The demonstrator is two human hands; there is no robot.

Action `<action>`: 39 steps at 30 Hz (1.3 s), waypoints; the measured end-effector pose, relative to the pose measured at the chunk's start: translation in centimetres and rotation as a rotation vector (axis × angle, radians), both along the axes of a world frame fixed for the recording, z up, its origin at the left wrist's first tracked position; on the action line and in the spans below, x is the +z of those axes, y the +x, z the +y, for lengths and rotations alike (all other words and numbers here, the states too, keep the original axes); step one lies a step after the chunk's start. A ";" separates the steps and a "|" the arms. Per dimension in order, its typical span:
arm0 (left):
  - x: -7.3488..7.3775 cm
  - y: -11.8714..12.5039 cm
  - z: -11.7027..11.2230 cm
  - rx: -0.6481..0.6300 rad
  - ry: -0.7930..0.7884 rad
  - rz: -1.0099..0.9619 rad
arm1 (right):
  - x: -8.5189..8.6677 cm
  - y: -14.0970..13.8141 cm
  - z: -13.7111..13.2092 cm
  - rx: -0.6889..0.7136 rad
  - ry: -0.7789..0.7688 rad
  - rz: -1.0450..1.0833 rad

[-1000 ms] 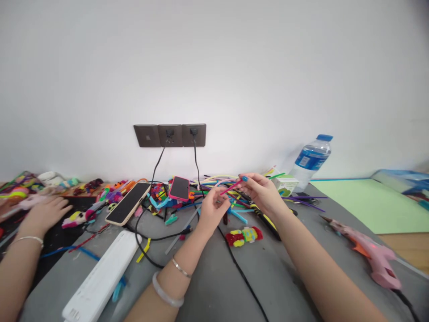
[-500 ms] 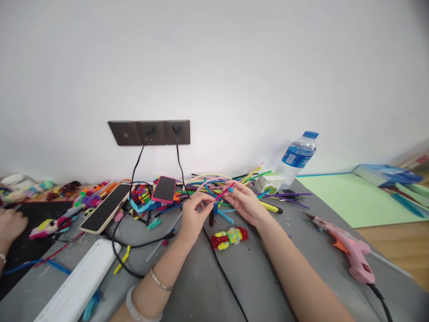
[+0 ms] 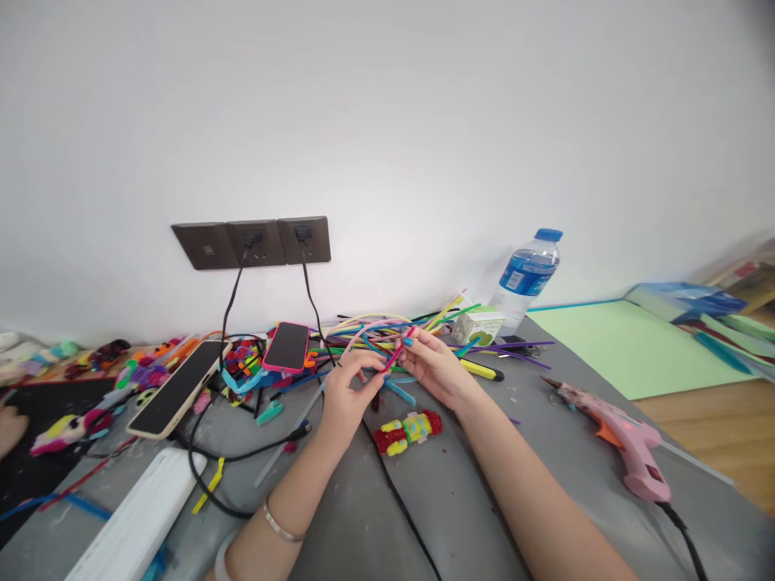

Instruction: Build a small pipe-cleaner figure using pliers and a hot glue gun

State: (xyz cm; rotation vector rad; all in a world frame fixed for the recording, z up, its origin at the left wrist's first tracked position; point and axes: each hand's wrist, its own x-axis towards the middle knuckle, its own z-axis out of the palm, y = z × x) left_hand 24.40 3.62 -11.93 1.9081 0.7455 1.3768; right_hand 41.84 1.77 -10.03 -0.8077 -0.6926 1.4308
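A short magenta pipe cleaner [image 3: 393, 355] runs slantwise between my two hands above the table. My left hand [image 3: 351, 386] pinches its lower end between thumb and fingertips. Its upper end sits in the closed fingers of my right hand [image 3: 434, 367], which has blue nail polish. Below them lies a small fuzzy figure [image 3: 408, 432] in red and yellow with light blue spots. Just behind my hands spreads a loose pile of colourful pipe cleaners [image 3: 369, 324]. A blue pipe cleaner piece [image 3: 400, 392] rests between my hands and the figure.
At right lies a pink glue gun [image 3: 623, 444] with its cord. A water bottle [image 3: 525, 278] leans near the wall beside a small box [image 3: 477, 325]. Left are two phones [image 3: 178, 389], a white power strip [image 3: 139, 516], black cables and another person's hand [image 3: 10, 428].
The whole view has shifted slightly, so most things appear a little further left. Both hands keep hold of the magenta pipe cleaner, which is now tilted more steeply.
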 end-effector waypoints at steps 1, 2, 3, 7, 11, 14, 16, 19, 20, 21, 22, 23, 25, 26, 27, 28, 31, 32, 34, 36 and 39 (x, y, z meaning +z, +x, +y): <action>0.1 0.0 0.0 0.004 0.036 0.006 | 0.0 0.0 0.0 0.002 0.003 0.000; 0.2 -0.1 -0.1 0.017 0.065 0.014 | 0.0 0.0 0.0 0.002 0.003 0.000; 0.2 -0.1 -0.1 0.032 0.085 0.024 | 0.0 0.0 0.0 0.000 0.000 -0.001; 0.3 -0.2 -0.1 0.046 0.112 0.067 | 0.0 0.0 0.0 -0.023 -0.006 -0.020; 0.1 -0.2 0.0 0.014 0.115 0.089 | -0.1 -0.2 -0.1 -0.002 0.033 -0.052; 0.0 -0.1 0.0 -0.025 0.102 0.098 | -0.1 -0.3 -0.2 0.019 0.049 -0.074; 0.0 0.0 -0.1 -0.062 0.086 0.119 | -0.1 -0.4 -0.3 0.026 0.039 -0.084; -0.1 0.1 -0.3 -0.095 0.024 0.121 | 0.1 -0.2 -0.3 0.031 0.051 -0.102; -0.1 0.1 -0.3 -0.104 -0.018 0.095 | 0.2 0.0 -0.3 0.027 0.063 -0.103; -0.2 0.2 -0.3 -0.112 -0.070 0.053 | 0.3 0.1 -0.3 0.016 0.076 -0.101; -0.4 0.2 -0.2 -0.120 -0.123 -0.001 | 0.4 0.3 -0.3 -0.001 0.086 -0.093; -0.5 0.3 -0.1 -0.126 -0.171 -0.060 | 0.4 0.4 -0.3 -0.020 0.089 -0.081; -0.7 0.3 0.1 -0.128 -0.236 -0.160 | 0.6 0.6 -0.3 -0.052 0.078 -0.058; -0.8 0.3 0.2 -0.122 -0.255 -0.193 | 0.6 0.6 -0.3 -0.059 0.067 -0.047; -0.8 0.3 0.3 -0.116 -0.269 -0.212 | 0.6 0.6 -0.3 -0.062 0.058 -0.038; -0.9 0.3 0.3 -0.112 -0.281 -0.218 | 0.6 0.5 -0.3 -0.060 0.050 -0.031; -0.9 0.3 0.2 -0.112 -0.275 -0.177 | 0.6 0.2 -0.3 -0.050 0.048 -0.012; -0.8 0.3 0.2 -0.115 -0.257 -0.152 | 0.5 0.2 -0.3 -0.048 0.050 -0.005; -0.7 0.3 0.0 -0.117 -0.214 -0.107 | 0.4 0.1 -0.2 -0.046 0.046 0.006; -0.6 0.2 -0.2 -0.110 -0.187 -0.076 | 0.2 0.1 -0.1 -0.046 0.043 0.013; -0.4 0.1 -0.3 -0.091 -0.165 -0.038 | 0.1 0.2 -0.1 -0.028 0.055 -0.008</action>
